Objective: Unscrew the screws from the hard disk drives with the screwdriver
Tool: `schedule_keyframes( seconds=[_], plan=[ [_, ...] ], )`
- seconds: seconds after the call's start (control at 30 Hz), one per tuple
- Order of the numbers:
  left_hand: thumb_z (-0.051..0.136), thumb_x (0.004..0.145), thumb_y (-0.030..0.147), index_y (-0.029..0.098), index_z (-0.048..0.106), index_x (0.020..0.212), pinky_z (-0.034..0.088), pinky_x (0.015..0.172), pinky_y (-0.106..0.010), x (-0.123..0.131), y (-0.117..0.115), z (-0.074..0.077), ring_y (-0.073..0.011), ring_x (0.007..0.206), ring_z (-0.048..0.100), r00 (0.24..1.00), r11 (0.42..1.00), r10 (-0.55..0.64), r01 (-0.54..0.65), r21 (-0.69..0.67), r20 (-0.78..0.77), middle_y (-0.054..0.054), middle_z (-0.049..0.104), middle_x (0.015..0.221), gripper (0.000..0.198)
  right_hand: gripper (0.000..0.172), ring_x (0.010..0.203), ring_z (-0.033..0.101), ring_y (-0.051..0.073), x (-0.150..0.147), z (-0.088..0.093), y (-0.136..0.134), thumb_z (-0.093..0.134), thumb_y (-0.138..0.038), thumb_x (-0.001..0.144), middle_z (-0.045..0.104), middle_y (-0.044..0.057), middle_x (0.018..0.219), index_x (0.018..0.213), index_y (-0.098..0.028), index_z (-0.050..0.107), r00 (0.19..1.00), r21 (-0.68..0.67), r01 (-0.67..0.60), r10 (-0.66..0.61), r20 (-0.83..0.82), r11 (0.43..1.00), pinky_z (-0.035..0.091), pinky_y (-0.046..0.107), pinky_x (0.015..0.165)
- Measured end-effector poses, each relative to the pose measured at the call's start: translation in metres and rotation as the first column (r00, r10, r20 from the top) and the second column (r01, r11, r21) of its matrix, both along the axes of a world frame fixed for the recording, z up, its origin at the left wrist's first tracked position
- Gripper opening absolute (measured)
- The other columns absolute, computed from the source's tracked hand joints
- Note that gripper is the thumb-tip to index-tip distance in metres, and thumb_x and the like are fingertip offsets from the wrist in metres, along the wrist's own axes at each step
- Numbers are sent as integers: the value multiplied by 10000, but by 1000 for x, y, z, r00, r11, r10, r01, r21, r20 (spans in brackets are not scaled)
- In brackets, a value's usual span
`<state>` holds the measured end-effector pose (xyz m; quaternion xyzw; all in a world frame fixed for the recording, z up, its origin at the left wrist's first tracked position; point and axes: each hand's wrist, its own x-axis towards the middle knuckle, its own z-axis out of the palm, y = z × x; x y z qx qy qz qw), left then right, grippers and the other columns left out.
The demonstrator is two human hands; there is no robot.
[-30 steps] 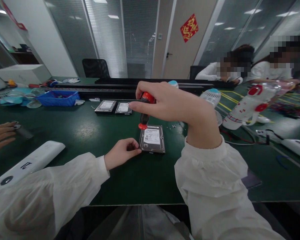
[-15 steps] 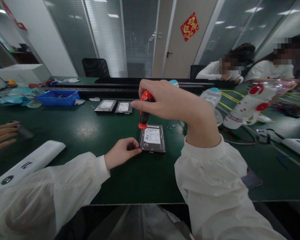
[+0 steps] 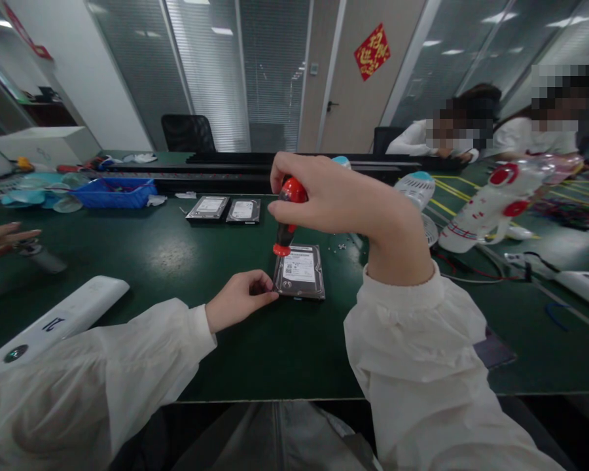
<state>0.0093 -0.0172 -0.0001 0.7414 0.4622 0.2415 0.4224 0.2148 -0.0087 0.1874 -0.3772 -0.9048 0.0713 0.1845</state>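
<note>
A hard drive (image 3: 302,273) lies label up on the green table in front of me. My left hand (image 3: 240,297) pinches its lower left corner between thumb and curled fingers. My right hand (image 3: 319,193) is wrapped around a red and black screwdriver (image 3: 285,229), held nearly upright over the drive's upper left edge. The screwdriver's tip is hidden behind its red collar, so contact with a screw cannot be made out. Several tiny screws (image 3: 342,246) lie to the right of the drive.
Two more hard drives (image 3: 209,208) sit farther back, with a blue basket (image 3: 115,193) to their left. A white device (image 3: 53,324) lies at left, near another person's hand (image 3: 2,242). On the right stand a bottle (image 3: 476,216) and a small fan (image 3: 416,190).
My right hand and the screwdriver have shifted very slightly, with the handle's tilt a little changed. My left hand and the drive stay put. The other person's hand at left has risen and drawn back.
</note>
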Motion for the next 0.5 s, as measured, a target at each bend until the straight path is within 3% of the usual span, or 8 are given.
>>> schedule_keyframes(
  seconds=[0.1, 0.27, 0.4, 0.5],
  plan=[
    [699, 843, 462, 188, 634, 861, 481, 759, -364, 1, -1, 1, -203, 807, 615, 1000, 1000, -1, 1, -6, 4, -28, 671, 874, 283, 300, 743, 460, 107, 2, 2, -4, 605, -311, 886, 607, 29, 960, 1138, -167, 529, 998, -23, -56, 55, -3, 998, 329, 279, 656],
    [701, 843, 460, 188, 636, 858, 476, 740, -352, 1, 0, 1, -195, 792, 611, 1000, 1000, 2, -2, 1, 2, -22, 668, 863, 280, 207, 729, 431, 115, 0, 4, -8, 559, -342, 910, 585, 27, 903, 1020, -167, 571, 998, 6, -51, 51, 35, 999, 311, 294, 653],
    [702, 837, 452, 186, 631, 855, 470, 718, -334, 1, 0, 0, -183, 772, 607, 1000, 1000, 0, 0, -10, 12, -15, 664, 845, 276, 169, 784, 470, 112, 0, 4, -8, 576, -247, 887, 611, 14, 948, 1042, -179, 583, 991, 14, -132, 131, 38, 991, 331, 278, 696],
    [701, 829, 451, 186, 626, 838, 460, 698, -324, 2, -1, 1, -177, 751, 595, 1000, 1000, 4, -4, -7, 27, -12, 657, 822, 275, 198, 801, 485, 106, -1, 4, -8, 558, -336, 948, 629, 18, 959, 1047, -172, 607, 992, 20, -129, 128, 20, 991, 326, 268, 711]
  ],
)
